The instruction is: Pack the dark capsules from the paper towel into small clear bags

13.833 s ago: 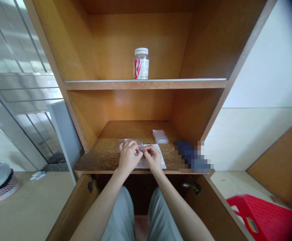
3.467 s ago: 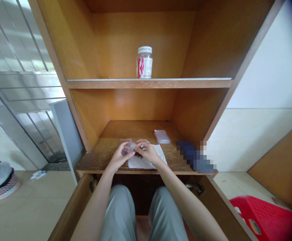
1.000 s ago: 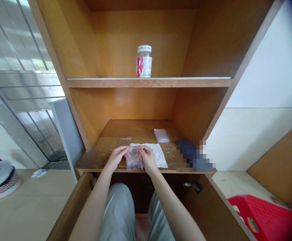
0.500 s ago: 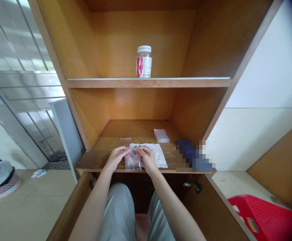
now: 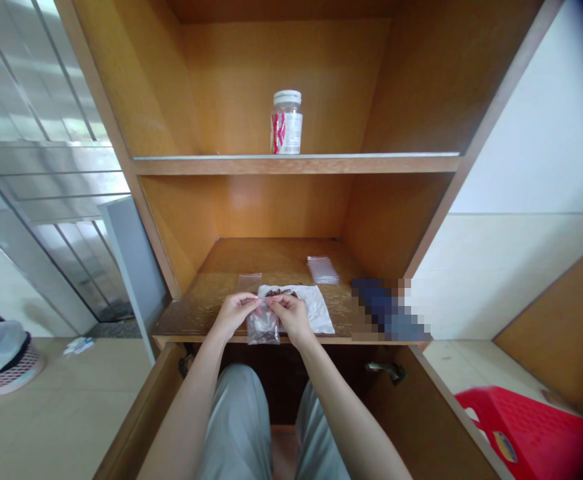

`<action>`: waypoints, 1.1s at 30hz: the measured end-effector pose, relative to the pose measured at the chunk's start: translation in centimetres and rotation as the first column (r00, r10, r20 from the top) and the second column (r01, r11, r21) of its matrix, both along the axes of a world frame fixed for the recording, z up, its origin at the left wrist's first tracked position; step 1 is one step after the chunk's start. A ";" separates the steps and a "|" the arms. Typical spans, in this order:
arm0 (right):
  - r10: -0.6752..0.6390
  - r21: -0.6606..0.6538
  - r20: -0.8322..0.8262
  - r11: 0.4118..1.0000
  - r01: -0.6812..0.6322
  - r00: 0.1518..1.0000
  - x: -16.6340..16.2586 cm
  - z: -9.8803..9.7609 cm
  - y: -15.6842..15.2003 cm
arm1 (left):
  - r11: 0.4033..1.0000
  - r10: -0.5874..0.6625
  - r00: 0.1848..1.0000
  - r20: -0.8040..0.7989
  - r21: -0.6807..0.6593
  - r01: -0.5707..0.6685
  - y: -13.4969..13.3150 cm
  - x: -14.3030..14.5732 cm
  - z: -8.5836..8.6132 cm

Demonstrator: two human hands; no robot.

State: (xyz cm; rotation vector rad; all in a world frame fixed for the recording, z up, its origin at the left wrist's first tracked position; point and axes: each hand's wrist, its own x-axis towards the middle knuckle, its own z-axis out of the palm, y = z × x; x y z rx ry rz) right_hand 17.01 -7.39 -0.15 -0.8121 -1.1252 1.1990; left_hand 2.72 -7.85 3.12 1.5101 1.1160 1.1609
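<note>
Both my hands pinch the top edge of a small transparent zip bag [image 5: 262, 329], which hangs at the front of the wooden shelf with something dark inside. My left hand [image 5: 231, 316] holds its left corner and my right hand [image 5: 287, 316] its right corner. Just behind them lies a crumpled white paper sheet [image 5: 304, 315] carrying small dark brown pieces [image 5: 279, 293]. An empty flat plastic bag [image 5: 249, 281] lies behind my left hand, and another [image 5: 323, 270] lies further back at the right.
The cabinet's wooden shelf [image 5: 196, 313] has a front edge just below my hands. A pixelated dark blue object [image 5: 386, 310] sits at its right end. A white-capped jar [image 5: 286, 123] stands on the shelf above. Open cabinet doors flank my legs; a red stool [image 5: 526, 433] is at lower right.
The bag has shifted slightly down and left toward the shelf's front edge. My hands have drawn closer together along its top, and the dark pieces on the paper now show.
</note>
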 end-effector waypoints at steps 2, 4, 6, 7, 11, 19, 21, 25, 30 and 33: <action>0.009 0.006 -0.009 1.000 -0.009 1.000 0.0 0.0 0.0 | 1.000 0.002 1.000 0.017 0.004 -0.002 0.0 0.1 0.0; 0.012 0.015 -0.020 1.000 -0.012 1.000 0.0 0.1 -0.1 | 1.000 -0.016 1.000 0.021 0.016 0.015 0.0 0.1 0.0; 0.016 0.023 -0.025 1.000 -0.015 1.000 0.0 0.2 -0.1 | 0.999 -0.040 0.999 0.009 0.019 0.040 0.0 0.1 0.0; 0.020 0.025 -0.025 0.999 -0.020 0.999 0.0 0.2 -0.1 | 0.999 -0.051 0.999 -0.002 0.019 0.051 0.0 0.1 0.0; 0.037 0.029 0.010 0.999 -0.037 0.999 0.0 0.4 -0.2 | 0.998 -0.058 0.998 -0.028 0.024 0.059 0.2 0.0 -0.2; 0.071 0.035 0.041 0.997 -0.072 0.997 0.1 0.4 -0.5 | 0.999 -0.026 0.999 -0.039 0.038 0.028 0.2 0.0 -0.4; 0.071 0.027 0.030 0.997 -0.072 0.997 0.1 0.5 -0.5 | 0.999 -0.022 0.999 -0.029 0.029 0.023 0.1 0.0 -0.3; 0.052 0.024 -0.013 0.998 -0.051 0.999 0.1 0.7 -0.5 | 1.000 -0.011 1.000 0.007 0.022 0.011 0.0 0.0 0.0; 0.045 0.009 -0.026 0.999 -0.044 0.999 0.1 0.7 -0.4 | 0.999 -0.013 1.000 0.014 0.032 0.012 0.0 -0.1 -0.1; 0.032 0.012 -0.019 0.999 -0.032 0.999 0.2 0.7 -0.4 | 0.999 0.005 1.000 0.019 0.037 -0.006 0.1 -0.2 -0.3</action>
